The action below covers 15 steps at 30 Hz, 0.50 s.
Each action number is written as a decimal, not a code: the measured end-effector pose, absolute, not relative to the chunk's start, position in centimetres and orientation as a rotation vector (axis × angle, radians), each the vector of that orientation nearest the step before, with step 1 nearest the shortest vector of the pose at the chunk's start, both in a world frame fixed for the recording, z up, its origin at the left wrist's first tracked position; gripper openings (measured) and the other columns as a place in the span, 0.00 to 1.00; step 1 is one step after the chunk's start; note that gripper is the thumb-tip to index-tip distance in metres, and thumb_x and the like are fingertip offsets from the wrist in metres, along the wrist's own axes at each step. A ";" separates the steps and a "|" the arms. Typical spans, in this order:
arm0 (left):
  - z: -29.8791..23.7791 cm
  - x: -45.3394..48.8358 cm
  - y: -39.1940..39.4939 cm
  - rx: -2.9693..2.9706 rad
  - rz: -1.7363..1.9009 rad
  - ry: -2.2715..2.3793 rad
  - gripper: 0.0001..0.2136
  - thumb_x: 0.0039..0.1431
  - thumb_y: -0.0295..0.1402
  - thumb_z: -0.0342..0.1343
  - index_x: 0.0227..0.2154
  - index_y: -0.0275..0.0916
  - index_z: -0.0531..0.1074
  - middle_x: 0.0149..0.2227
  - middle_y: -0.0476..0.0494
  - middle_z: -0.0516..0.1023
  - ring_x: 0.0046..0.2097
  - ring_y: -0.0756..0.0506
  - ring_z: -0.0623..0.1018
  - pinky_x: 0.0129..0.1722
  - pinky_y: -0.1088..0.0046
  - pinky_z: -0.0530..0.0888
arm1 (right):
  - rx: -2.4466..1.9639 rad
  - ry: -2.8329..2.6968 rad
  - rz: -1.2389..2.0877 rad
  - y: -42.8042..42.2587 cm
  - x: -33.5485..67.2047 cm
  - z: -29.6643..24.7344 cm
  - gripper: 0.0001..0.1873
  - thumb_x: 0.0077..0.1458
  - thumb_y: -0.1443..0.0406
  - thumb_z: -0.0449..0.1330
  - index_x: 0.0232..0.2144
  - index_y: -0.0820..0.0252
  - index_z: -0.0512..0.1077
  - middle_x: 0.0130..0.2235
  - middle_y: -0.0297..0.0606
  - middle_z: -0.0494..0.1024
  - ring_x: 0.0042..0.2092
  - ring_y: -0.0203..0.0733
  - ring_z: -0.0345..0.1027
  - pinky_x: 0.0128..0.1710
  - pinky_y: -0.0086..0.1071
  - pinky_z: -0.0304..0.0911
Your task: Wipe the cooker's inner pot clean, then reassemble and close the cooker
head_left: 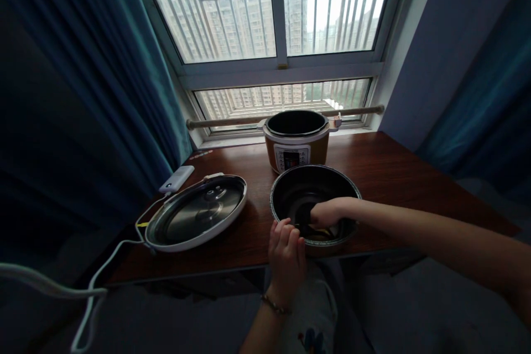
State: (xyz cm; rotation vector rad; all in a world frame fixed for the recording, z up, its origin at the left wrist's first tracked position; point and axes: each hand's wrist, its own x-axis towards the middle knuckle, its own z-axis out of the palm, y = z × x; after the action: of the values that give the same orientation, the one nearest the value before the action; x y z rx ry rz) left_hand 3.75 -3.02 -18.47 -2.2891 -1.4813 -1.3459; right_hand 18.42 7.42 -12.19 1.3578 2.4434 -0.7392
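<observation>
A dark inner pot (313, 185) with a speckled rim stands at the table's front edge. My left hand (286, 240) grips its near left rim, fingers curled over the edge. Reaching in from the right, my right hand (327, 213) is down inside the pot, closed, with its fingertips hidden. Something dark shows beside and below that hand, too dim to name. Behind the pot is the gold and white electric pressure cooker body (296, 141), its top uncovered. To the left, the cooker's round lid (203, 210) lies with its metal inner side up.
The brown wooden table (385, 177) reaches to the window (277, 16). A white power strip (176, 180) lies at the left, its white cable (105, 263) hanging off the edge. Blue curtains (128, 66) hang on both sides.
</observation>
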 end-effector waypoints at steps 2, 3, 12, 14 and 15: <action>-18.5 3.5 -3.1 -2.310 -1.322 -1.476 0.07 0.60 0.26 0.42 0.33 0.38 0.66 0.36 0.43 0.72 0.51 0.42 0.68 0.55 0.54 0.60 | 1.358 2.496 -0.684 7.1 20.1 -10.5 0.06 0.48 0.68 0.59 0.22 0.64 0.73 0.26 0.40 0.76 0.28 0.40 0.70 0.30 0.30 0.62; -18.4 3.4 -3.2 -2.321 -1.313 -1.465 0.07 0.60 0.26 0.43 0.35 0.38 0.66 0.38 0.43 0.72 0.51 0.42 0.68 0.55 0.54 0.61 | 1.408 2.569 -0.647 6.7 21.1 -9.9 0.07 0.50 0.67 0.56 0.25 0.63 0.74 0.29 0.42 0.77 0.31 0.41 0.70 0.32 0.31 0.63; -11.4 4.9 -0.7 -2.521 -1.224 -1.487 0.10 0.60 0.27 0.45 0.42 0.38 0.68 0.44 0.42 0.74 0.49 0.45 0.72 0.50 0.65 0.68 | 2.629 3.013 -0.296 0.6 25.4 -15.2 0.17 0.54 0.64 0.49 0.46 0.64 0.66 0.55 0.49 0.64 0.59 0.49 0.51 0.57 0.46 0.52; -9.4 6.6 1.4 -2.816 -0.963 -1.461 0.11 0.60 0.28 0.44 0.40 0.39 0.70 0.41 0.43 0.75 0.44 0.46 0.74 0.45 0.70 0.71 | 2.807 2.967 -0.257 0.3 24.4 -16.8 0.22 0.54 0.66 0.48 0.51 0.67 0.62 0.58 0.51 0.59 0.62 0.50 0.45 0.58 0.49 0.50; -8.7 7.6 2.6 -2.990 -0.783 -1.403 0.12 0.59 0.27 0.43 0.39 0.39 0.71 0.41 0.44 0.75 0.43 0.47 0.74 0.45 0.71 0.70 | 2.866 2.956 -0.264 0.3 24.0 -17.3 0.23 0.54 0.67 0.47 0.52 0.68 0.61 0.59 0.52 0.57 0.62 0.49 0.44 0.58 0.49 0.49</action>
State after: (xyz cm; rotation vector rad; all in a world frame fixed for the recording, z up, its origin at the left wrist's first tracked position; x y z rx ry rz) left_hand 7.56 2.57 -8.65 -2.9901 -1.4026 -0.7831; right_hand 23.98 0.34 -17.34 2.8656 2.9565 -0.2643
